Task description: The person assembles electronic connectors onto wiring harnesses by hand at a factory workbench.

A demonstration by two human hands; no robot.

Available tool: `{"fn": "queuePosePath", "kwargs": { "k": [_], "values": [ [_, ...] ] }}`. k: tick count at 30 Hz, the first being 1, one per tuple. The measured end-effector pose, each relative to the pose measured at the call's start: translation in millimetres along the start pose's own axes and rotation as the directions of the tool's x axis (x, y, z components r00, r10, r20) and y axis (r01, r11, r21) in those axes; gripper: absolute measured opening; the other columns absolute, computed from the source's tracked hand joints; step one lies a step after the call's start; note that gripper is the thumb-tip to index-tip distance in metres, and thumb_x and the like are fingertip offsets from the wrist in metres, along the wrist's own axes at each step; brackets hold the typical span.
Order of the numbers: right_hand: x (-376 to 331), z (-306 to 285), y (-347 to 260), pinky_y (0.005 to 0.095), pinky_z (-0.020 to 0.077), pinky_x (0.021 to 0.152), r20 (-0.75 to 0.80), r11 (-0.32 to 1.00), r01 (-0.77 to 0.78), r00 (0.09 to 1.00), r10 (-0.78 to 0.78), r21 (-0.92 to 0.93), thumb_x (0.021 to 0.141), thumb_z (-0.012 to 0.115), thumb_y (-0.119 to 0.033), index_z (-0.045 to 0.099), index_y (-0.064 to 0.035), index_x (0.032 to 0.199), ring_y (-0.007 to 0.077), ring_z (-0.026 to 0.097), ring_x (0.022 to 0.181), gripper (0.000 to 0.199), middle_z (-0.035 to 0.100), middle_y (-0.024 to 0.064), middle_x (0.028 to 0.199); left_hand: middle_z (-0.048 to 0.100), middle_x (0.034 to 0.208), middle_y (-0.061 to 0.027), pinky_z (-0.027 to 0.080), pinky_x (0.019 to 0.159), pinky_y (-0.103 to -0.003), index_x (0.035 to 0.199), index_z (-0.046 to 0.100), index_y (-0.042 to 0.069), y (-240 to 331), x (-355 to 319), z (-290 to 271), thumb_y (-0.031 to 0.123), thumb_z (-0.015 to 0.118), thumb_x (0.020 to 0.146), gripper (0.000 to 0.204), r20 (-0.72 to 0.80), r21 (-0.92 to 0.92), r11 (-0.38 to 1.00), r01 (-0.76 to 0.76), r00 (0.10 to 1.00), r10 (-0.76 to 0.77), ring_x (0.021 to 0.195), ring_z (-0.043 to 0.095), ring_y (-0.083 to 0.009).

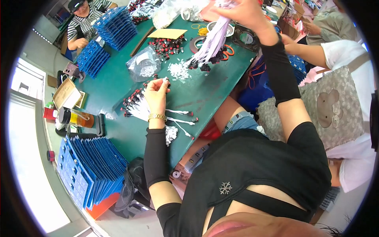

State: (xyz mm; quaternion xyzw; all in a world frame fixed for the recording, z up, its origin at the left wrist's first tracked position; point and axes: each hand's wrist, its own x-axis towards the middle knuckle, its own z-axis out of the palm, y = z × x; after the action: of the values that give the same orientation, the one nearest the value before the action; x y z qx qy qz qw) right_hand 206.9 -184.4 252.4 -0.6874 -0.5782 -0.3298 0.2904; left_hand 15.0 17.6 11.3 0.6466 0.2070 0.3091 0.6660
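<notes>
My right hand [242, 15] is raised over the far right of the table and closed round a bundle of white cables [215, 41]. The bundle hangs down, its black ends [205, 65] bunched just above the tabletop. My left hand [157, 94] is near the middle of the table, thumb and fingers pinched on a small dark part [168, 82] whose shape is too small to make out. Under and beside that wrist lie more white cables [138, 104] with red-and-black ends. Small white plastic pieces [179, 71] are heaped just beyond my left hand.
On the green table [118, 89] are a clear plastic bag [144, 65], a pile of red-and-black parts [166, 46], a yellow card [167, 33], orange scissors [227, 52] and a tape roll [196, 44]. Blue racks [92, 170] stand left. Co-workers sit at far left and right.
</notes>
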Motion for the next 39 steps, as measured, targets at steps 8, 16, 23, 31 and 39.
{"fn": "queuePosePath", "kwargs": {
  "k": [8, 16, 23, 31, 39],
  "values": [
    [43, 4, -19, 0.0259, 0.0468, 0.066, -0.179, 0.946, 0.043, 0.984, 0.016, 0.32, 0.065, 0.073, -0.01, 0.066, -0.0006, 0.086, 0.0156, 0.061, 0.071, 0.024, 0.064, 0.0117, 0.078, 0.063, 0.076, -0.0045, 0.046, 0.053, -0.02, 0.085, 0.058, 0.0, -2, 2, 1, 0.007, 0.064, 0.081, 0.01, 0.036, -0.072, 0.997, -0.001, 0.999, 0.004, 0.059, 0.057, -0.008],
    [148, 96, -8, 0.0301, 0.0485, 0.069, -0.1, 0.897, 0.353, 0.936, -0.339, 0.267, 0.065, 0.074, -0.017, 0.065, -0.0048, 0.095, 0.0233, 0.062, 0.074, 0.034, 0.064, 0.0105, 0.081, 0.062, 0.074, -0.0033, 0.044, 0.05, -0.019, 0.084, 0.059, 0.001, -5, 1, 1, 0.008, 0.065, 0.08, 0.01, 0.005, -0.099, 0.995, 0.004, 1.0, -0.003, 0.055, 0.056, -0.0075],
    [231, 222, -68, 0.0329, 0.0472, 0.074, 0.25, 0.505, 0.7, 0.441, -0.862, 0.505, 0.063, 0.07, -0.013, 0.064, -0.0071, 0.099, 0.0253, 0.06, 0.085, 0.037, 0.063, 0.0121, 0.092, 0.061, 0.072, -0.0022, 0.043, 0.05, -0.02, 0.084, 0.059, 0.001, -1, 0, -1, 0.01, 0.066, 0.08, 0.012, 0.007, -0.112, 0.992, 0.049, 0.999, -0.048, 0.054, 0.055, -0.0072],
    [126, 388, -187, 0.0667, 0.0194, 0.096, 0.403, 0.578, 0.644, 0.418, -0.814, 0.501, 0.074, 0.064, -0.047, 0.05, -0.0254, 0.123, 0.0327, 0.023, 0.13, 0.056, 0.051, 0.0039, 0.123, 0.064, 0.076, -0.0045, 0.043, 0.052, -0.018, 0.086, 0.058, 0.0, -2, 13, 0, 0.008, 0.062, 0.082, 0.01, 0.032, -0.181, 0.973, 0.145, 0.989, -0.141, 0.056, 0.055, -0.007],
    [44, 406, -144, 0.0591, 0.0264, 0.095, 0.66, 0.952, 0.157, 0.69, -0.297, 0.264, 0.068, 0.07, -0.042, 0.042, 0.0002, 0.125, 0.0342, 0.025, 0.129, 0.076, 0.033, 0.022, 0.132, 0.064, 0.076, -0.0044, 0.041, 0.051, -0.017, 0.086, 0.057, 0.002, -7, 6, -16, 0.013, 0.062, 0.083, 0.012, -0.015, -0.191, 0.969, 0.16, 0.986, -0.166, 0.055, 0.055, -0.0061]
  ]
}}
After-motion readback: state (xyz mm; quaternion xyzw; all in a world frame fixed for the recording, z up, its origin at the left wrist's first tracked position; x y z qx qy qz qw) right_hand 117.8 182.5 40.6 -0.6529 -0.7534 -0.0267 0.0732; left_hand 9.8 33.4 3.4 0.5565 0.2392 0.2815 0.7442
